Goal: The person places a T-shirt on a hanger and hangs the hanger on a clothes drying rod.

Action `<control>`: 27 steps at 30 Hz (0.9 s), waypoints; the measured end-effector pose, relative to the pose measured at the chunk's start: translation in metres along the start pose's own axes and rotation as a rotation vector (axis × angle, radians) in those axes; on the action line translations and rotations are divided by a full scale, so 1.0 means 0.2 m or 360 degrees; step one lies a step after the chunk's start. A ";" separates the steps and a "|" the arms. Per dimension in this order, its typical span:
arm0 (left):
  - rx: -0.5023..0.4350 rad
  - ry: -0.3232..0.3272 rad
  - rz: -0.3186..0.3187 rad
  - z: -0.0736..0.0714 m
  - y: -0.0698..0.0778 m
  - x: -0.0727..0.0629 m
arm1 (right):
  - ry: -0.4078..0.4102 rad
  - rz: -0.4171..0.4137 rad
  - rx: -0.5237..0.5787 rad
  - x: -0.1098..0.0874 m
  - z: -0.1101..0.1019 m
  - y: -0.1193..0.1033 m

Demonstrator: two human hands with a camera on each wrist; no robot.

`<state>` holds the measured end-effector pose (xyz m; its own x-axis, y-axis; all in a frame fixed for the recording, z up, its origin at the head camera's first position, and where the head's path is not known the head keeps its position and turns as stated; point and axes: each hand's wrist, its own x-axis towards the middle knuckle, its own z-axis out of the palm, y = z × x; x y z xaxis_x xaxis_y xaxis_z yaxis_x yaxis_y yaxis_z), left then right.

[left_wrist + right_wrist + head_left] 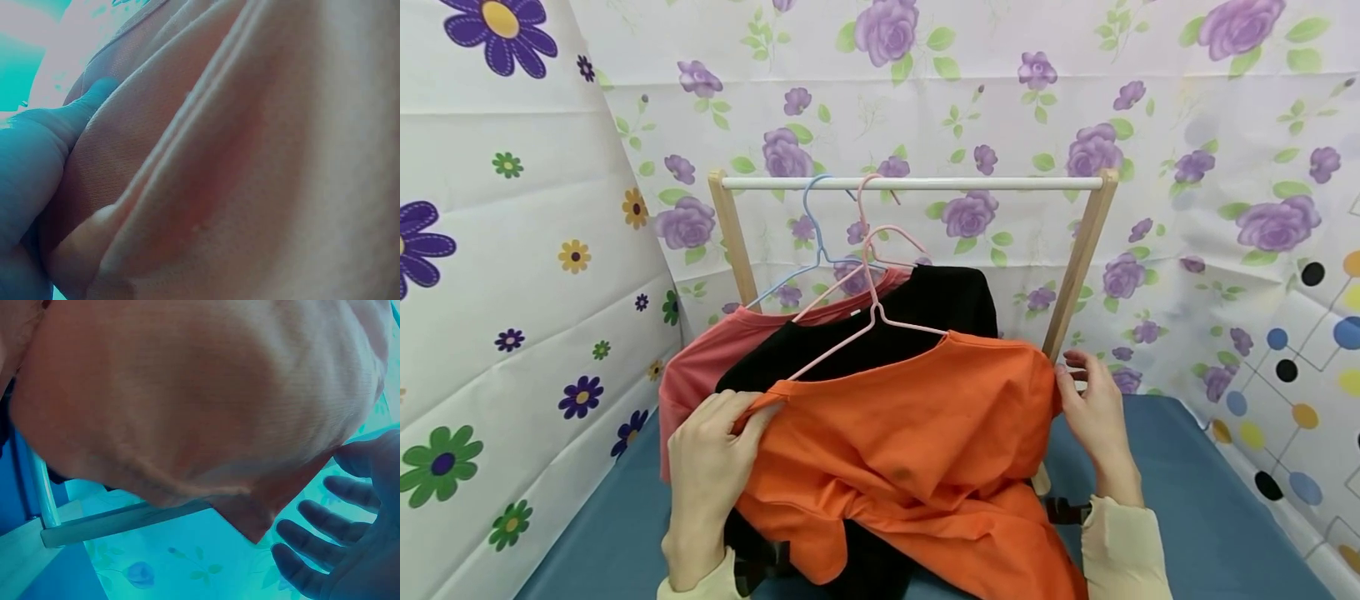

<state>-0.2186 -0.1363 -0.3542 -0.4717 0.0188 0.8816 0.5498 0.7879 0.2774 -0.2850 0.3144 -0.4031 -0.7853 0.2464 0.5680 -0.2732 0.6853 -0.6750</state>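
An orange shirt (917, 417) hangs on a pink hanger (874, 312), in front of the other clothes. My left hand (711, 467) pinches the shirt's neckline by the hanger's left arm, thumb in front. In the left wrist view the thumb (94, 100) presses on the bunched cloth, which fills most of that frame. At the opposite shoulder, my right hand (1093, 408) has its thumb right at the sleeve edge. The right wrist view has the fingers (319, 525) spread and loosely bent beside the cloth, not closed round it.
A clothes rack with a white rail (985, 183) and wooden posts (1082, 262) stands behind. A black shirt (955, 292) on a pink hanger and a coral shirt (700, 358) on a blue hanger (808, 208) hang from it. Below is a blue tabletop (1195, 500); flowered sheets (1157, 108) surround it.
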 end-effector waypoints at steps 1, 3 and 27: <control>0.0003 0.0005 0.0000 0.00 0.00 0.00 | -0.0018 0.0018 0.0021 0.00 0.01 0.00; 0.0023 0.0018 0.0004 -0.02 0.00 0.00 | -0.0053 0.0038 0.0057 0.00 0.02 0.01; 0.0081 0.0061 -0.0124 -0.06 0.09 0.04 | 0.0007 0.0077 0.0134 0.03 0.18 0.06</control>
<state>-0.2034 -0.1300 -0.3379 -0.4845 -0.0666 0.8722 0.4764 0.8161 0.3270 -0.3130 0.2999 -0.4240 -0.7962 0.2811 0.5358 -0.2810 0.6125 -0.7388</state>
